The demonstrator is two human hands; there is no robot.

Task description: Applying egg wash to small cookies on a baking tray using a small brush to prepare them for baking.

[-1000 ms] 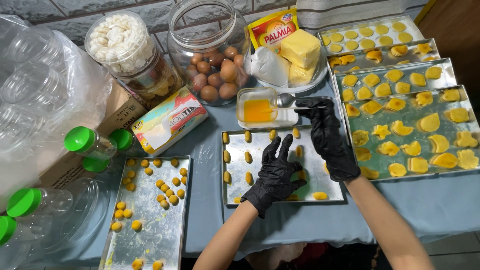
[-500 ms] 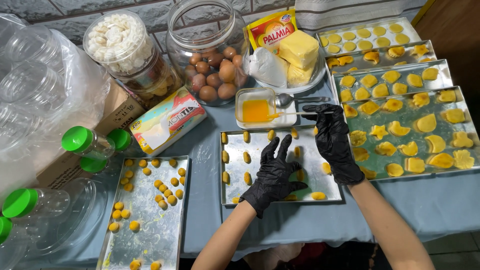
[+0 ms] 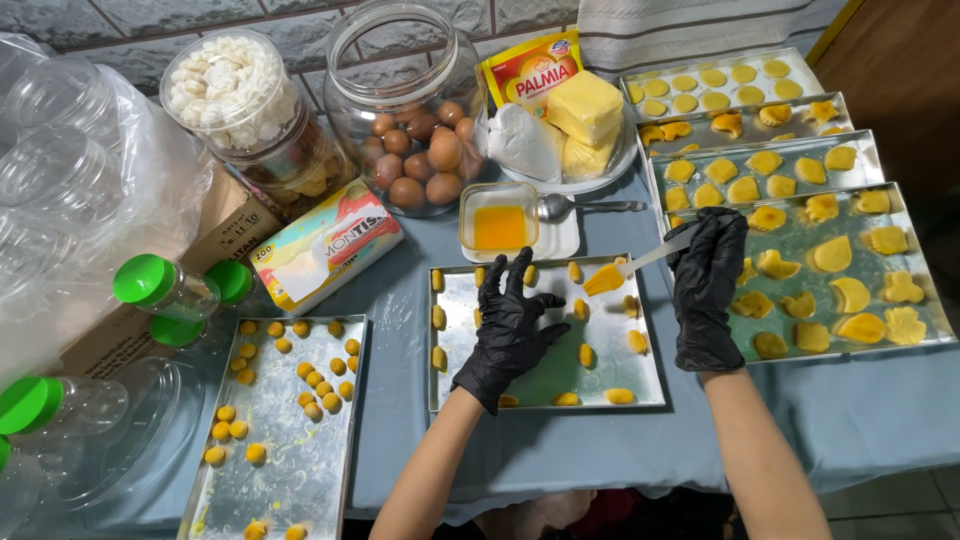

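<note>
egg-washing little dough pieces here. left hand [image 3: 512, 325] in a black glove, spread flat and empty on the middle metal tray [image 3: 545, 385], pinning it so it doesn't slide. right hand [image 3: 706, 290] clenched round the pale handle of a pastry brush [image 3: 625, 270], yellow bristles hovering just over the tray's top row of small yellow dough pieces [image 3: 585, 355]. wash sits in the square dish of yolk [image 3: 499, 226], just behind the tray. probably best to go light: dab, don't drag, wipe excess on the dish rim, keep drips off the bare metal so nothing glues down. worth working row by row to avoid skipping the edge pieces.
</note>
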